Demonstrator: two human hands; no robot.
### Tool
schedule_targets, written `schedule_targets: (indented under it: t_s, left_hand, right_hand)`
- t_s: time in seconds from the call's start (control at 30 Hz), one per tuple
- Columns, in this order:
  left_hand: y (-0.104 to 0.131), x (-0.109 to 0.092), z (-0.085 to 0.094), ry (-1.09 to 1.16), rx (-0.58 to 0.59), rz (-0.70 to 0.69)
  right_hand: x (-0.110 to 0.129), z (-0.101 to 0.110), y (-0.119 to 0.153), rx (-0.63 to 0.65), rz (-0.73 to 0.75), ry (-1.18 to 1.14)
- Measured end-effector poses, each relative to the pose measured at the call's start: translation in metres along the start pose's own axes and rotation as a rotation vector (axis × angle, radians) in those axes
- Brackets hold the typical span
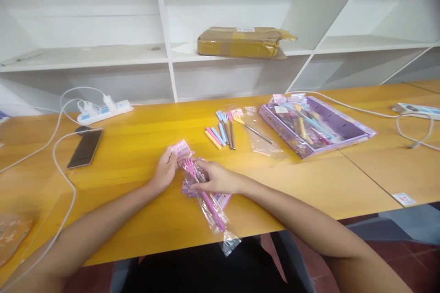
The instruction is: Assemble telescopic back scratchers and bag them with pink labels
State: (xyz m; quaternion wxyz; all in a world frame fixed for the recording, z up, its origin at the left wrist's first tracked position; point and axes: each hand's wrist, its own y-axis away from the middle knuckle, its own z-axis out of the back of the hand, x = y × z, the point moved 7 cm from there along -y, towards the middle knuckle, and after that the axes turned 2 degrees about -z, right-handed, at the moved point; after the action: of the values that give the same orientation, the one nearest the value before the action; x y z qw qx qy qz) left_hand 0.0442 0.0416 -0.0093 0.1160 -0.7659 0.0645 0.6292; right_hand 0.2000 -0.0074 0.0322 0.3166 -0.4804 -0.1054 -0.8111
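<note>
Near the table's front edge, my left hand (166, 168) pinches the pink header card (182, 148) of a clear plastic packet. My right hand (218, 177) has its fingers closed on the same packet, around a pink hand-shaped scratcher (213, 210) inside it. The packet's clear end hangs over the table edge. Pink and purple packaging (222, 199) lies beneath. Beyond my hands are several fork-like scratcher heads on metal rods (232, 132), with loose coloured handles (216, 136) beside them. A yellow scratcher (254, 129) rests on a clear bag (263, 144).
A purple box (343, 121) of packaged items stands at the right rear. On the left are a phone (85, 148), white cables and a power strip (106, 112). A taped brown package (240, 42) sits on the shelf behind.
</note>
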Motion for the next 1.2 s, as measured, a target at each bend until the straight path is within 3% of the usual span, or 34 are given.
schedule_targets:
  t_s: [0.13, 0.2, 0.27, 0.33, 0.47, 0.57, 0.67, 0.77, 0.9, 0.97, 1.03, 1.1, 1.2]
  left_hand:
    - [-0.002, -0.005, 0.002, 0.127, -0.060, -0.025]
    - [-0.005, -0.006, 0.003, 0.173, -0.040, -0.061]
    - [-0.007, -0.006, 0.002, 0.190, 0.017, -0.062]
    - [-0.006, -0.004, -0.002, 0.179, 0.086, -0.038]
    - [-0.002, -0.005, -0.007, 0.114, 0.128, -0.025]
    - [0.000, -0.004, -0.011, 0.085, 0.137, -0.021]
    - [0.000, -0.003, -0.013, 0.062, 0.154, -0.007]
    - [0.000, -0.001, -0.013, 0.040, 0.158, 0.009]
    - [0.000, -0.001, -0.013, 0.015, 0.167, 0.019]
    - [0.001, -0.002, -0.014, -0.002, 0.170, 0.021]
    - [0.002, -0.002, -0.015, -0.027, 0.171, 0.026]
    - [0.003, -0.002, -0.015, -0.055, 0.175, 0.030]
    - [0.004, 0.000, -0.015, -0.082, 0.198, 0.019]
  right_hand:
    - [-0.012, -0.014, -0.005, 0.025, -0.097, -0.308]
    - [-0.013, 0.004, -0.005, 0.024, -0.115, -0.400]
    - [-0.011, 0.046, -0.001, -0.065, -0.101, -0.347]
    - [-0.010, 0.104, 0.008, -0.245, -0.081, -0.202]
    - [-0.013, 0.222, 0.053, -0.863, -0.066, 0.091]
    - [-0.010, 0.272, 0.096, -1.272, -0.034, 0.359]
    - [-0.009, 0.296, 0.126, -1.470, 0.010, 0.559]
    - [-0.027, 0.312, 0.137, -1.396, -0.145, 0.790]
    - [-0.099, 0.322, 0.143, -1.084, -0.730, 0.935]
    - [-0.132, 0.318, 0.149, -0.994, -0.892, 0.902]
    - [-0.152, 0.313, 0.152, -0.956, -0.944, 0.885]
    - [-0.157, 0.311, 0.154, -0.967, -0.966, 0.930]
    - [-0.136, 0.313, 0.151, -1.125, -0.857, 1.078]
